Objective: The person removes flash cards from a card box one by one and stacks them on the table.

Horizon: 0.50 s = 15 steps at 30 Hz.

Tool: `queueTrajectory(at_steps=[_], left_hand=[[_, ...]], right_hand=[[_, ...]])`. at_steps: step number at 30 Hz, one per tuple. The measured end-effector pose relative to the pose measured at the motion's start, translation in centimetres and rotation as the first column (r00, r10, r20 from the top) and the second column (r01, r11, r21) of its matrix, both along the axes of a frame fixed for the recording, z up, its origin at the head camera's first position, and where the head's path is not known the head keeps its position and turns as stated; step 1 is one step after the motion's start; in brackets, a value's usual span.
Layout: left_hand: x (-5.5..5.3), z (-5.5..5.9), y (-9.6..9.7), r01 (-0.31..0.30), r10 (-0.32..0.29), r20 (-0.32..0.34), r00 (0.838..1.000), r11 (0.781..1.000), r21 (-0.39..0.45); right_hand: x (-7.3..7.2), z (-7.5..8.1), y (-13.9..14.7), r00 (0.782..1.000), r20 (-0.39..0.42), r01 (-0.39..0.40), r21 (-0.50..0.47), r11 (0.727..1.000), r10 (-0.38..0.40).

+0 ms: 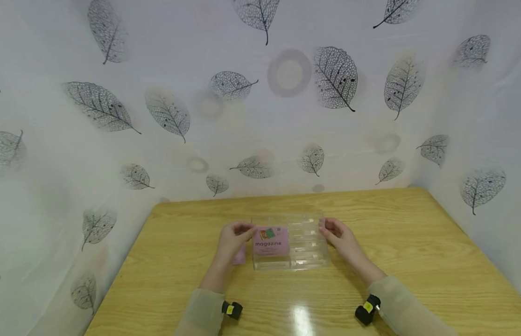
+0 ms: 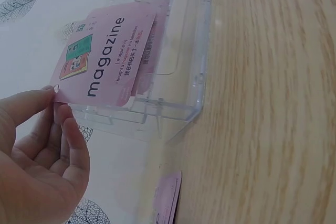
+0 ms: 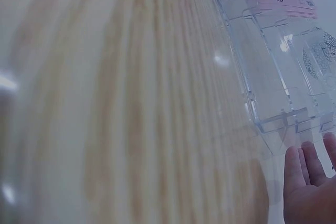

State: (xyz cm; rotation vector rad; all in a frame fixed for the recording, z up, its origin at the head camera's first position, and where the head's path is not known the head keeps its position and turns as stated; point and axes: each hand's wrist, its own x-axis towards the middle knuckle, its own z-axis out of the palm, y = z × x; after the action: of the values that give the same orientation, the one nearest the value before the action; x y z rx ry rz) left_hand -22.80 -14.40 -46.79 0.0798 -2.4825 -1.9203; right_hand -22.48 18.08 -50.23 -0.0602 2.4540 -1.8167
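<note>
My left hand (image 1: 232,240) pinches the lower corner of a pink flashcard (image 2: 105,59) between thumb and forefinger. The card is printed "magazine" with a picture of a book. More pink cards show behind it, all in the left part of a clear plastic stepped display rack (image 1: 308,261). At the rack's right edge is my right hand (image 1: 341,237), gripping it with thumb in front and fingers by the side. Its fingers (image 3: 311,163) show at the rack's end in the right wrist view, where the thumb is out of sight.
Left of the rack, another pink card or small stack (image 2: 167,200) lies on the wooden table (image 1: 411,261), partly hidden by my left wrist in the head view. A white leaf-patterned curtain (image 1: 243,130) surrounds the table at the back and sides.
</note>
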Motion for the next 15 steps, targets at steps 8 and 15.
queueTrajectory(at_steps=[8, 15], left_hand=[[0.3, 0.8, 0.1, -0.019, 0.019, 0.021, 1.0, 1.0, 0.01], [0.3, 1.3, -0.1, -0.011, 0.01, 0.029, 1.0, 0.999, 0.033]], right_hand=[[0.0, 0.0, -0.1, 1.0, -0.004, 0.006, -0.011, 1.0, -0.006], [0.0, -0.1, -0.1, 1.0, 0.001, 0.013, -0.008, 1.0, -0.013]])
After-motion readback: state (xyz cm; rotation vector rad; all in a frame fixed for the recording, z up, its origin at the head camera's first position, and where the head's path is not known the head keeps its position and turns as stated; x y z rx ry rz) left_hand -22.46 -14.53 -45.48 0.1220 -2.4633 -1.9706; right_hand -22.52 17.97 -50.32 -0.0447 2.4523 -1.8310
